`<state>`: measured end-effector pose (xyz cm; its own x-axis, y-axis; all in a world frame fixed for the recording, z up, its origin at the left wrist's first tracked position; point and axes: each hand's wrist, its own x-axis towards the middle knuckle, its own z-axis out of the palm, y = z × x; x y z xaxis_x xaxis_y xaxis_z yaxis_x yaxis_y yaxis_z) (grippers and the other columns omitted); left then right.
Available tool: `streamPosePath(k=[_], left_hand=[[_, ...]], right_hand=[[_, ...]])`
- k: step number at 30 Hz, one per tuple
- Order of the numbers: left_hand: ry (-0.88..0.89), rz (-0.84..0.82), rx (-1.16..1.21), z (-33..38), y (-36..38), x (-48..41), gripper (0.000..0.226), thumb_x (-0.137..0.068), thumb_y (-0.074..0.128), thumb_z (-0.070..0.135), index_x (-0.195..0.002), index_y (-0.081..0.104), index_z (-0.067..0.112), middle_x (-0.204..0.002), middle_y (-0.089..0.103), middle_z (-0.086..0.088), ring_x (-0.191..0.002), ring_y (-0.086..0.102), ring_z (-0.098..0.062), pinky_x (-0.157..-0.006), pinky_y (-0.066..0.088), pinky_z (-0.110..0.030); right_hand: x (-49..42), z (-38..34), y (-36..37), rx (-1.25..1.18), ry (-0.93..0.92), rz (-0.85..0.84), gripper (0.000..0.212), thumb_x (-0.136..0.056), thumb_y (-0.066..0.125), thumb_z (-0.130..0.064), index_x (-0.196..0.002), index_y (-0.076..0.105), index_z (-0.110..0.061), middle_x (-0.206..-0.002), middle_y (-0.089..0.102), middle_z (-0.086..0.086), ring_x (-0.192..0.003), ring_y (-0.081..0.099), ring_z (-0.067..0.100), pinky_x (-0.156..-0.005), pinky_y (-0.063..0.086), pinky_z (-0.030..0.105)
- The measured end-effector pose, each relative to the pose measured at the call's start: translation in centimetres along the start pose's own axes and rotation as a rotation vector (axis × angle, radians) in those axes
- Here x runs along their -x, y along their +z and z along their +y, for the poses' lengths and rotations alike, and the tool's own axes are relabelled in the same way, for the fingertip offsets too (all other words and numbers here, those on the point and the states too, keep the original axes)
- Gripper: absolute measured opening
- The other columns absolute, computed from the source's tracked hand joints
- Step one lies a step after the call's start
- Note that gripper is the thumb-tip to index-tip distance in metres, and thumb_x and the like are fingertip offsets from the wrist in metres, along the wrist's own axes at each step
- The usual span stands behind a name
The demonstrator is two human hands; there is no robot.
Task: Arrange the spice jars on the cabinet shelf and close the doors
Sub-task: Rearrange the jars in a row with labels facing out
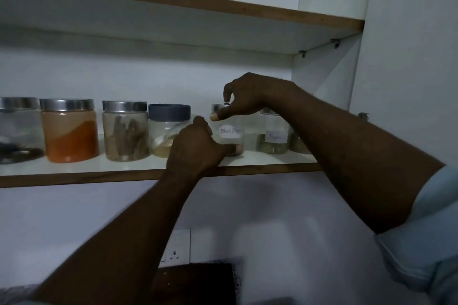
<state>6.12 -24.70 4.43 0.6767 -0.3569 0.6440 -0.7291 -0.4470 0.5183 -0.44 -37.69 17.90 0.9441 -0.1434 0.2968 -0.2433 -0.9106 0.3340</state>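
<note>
Low in my view, a white wall socket [177, 246] sits on the pale wall [285, 218], just above a dark brown wooden top [195, 282].

Room above the jars [69, 131] — upper shelf [173, 2] caps it.

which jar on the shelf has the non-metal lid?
The fourth jar from the left, just left of the left hand: its lid is dark and matte, the other visible lids are shiny silver.

"Black Pepper" on jar [230, 131] label
</note>
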Motion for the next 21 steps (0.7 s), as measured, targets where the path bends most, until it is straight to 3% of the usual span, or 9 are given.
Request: streamPosePath(k=[3, 6, 8, 11, 15, 21], left_hand=[[0.002, -0.076, -0.036, 0.0, 0.4, -0.2, 0.105, -0.051, 0.079, 0.081, -0.126, 0.046, 0.017, -0.115, 0.065, -0.002, -0.100, 0.062, -0.024, -0.069, 0.048, -0.034], [0.012, -0.122, -0.128, 0.1, 0.7, -0.3, 0.097, -0.053, 0.077, 0.082, -0.122, 0.045, 0.020, -0.116, 0.066, -0.004, -0.101, 0.063, -0.025, -0.070, 0.050, -0.036], [0.030, -0.125, -0.159, 0.2, 0.9, -0.4, 0.096, -0.055, 0.075, 0.082, -0.123, 0.045, 0.020, -0.116, 0.066, -0.005, -0.103, 0.064, -0.027, -0.072, 0.049, -0.036], [0.049, -0.130, -0.193, 0.1, 1.1, -0.5, 0.096, -0.058, 0.069, 0.086, -0.127, 0.047, 0.022, -0.118, 0.067, -0.005, -0.106, 0.064, -0.027, -0.073, 0.046, -0.036], [0.082, -0.137, -0.219, 0.3, 1.5, -0.5, 0.089, -0.062, 0.063, 0.088, -0.124, 0.055, 0.024, -0.116, 0.068, -0.003, -0.102, 0.064, -0.025, -0.070, 0.043, -0.034], [0.071, -0.114, -0.206, 0.6, 1.8, -0.5, 0.086, -0.063, 0.068, 0.083, -0.119, 0.055, 0.020, -0.115, 0.068, -0.004, -0.101, 0.064, -0.025, -0.069, 0.041, -0.033]], right_hand=[[0.9, 0.4, -0.4, -0.097, 0.008, -0.028, 0.092, -0.081, 0.051, -0.085, -0.128, 0.066, -0.008, -0.127, 0.070, 0.011, -0.117, 0.064, 0.029, -0.083, 0.048, 0.032], [1.8, 0.6, -0.2, -0.241, 0.020, -0.025, 0.065, -0.084, 0.073, -0.060, -0.135, 0.058, -0.024, -0.138, 0.062, -0.002, -0.126, 0.057, 0.021, -0.092, 0.045, 0.034], [2.3, 0.6, -0.1, -0.263, 0.030, -0.020, 0.060, -0.083, 0.078, -0.053, -0.134, 0.057, -0.029, -0.135, 0.063, -0.005, -0.121, 0.059, 0.017, -0.096, 0.047, 0.034], [2.8, 0.7, -0.2, -0.258, 0.063, -0.007, 0.062, -0.081, 0.078, -0.056, -0.136, 0.058, -0.032, -0.131, 0.067, -0.005, -0.115, 0.062, 0.015, -0.100, 0.049, 0.035], [3.3, 0.8, -0.4, -0.260, 0.109, 0.010, 0.062, -0.078, 0.078, -0.062, -0.130, 0.062, -0.033, -0.126, 0.069, -0.005, -0.111, 0.062, 0.014, -0.094, 0.049, 0.032], [3.4, 0.6, -0.2, -0.261, 0.120, 0.003, 0.062, -0.080, 0.077, -0.062, -0.132, 0.061, -0.032, -0.128, 0.068, -0.005, -0.114, 0.062, 0.015, -0.091, 0.047, 0.030]])
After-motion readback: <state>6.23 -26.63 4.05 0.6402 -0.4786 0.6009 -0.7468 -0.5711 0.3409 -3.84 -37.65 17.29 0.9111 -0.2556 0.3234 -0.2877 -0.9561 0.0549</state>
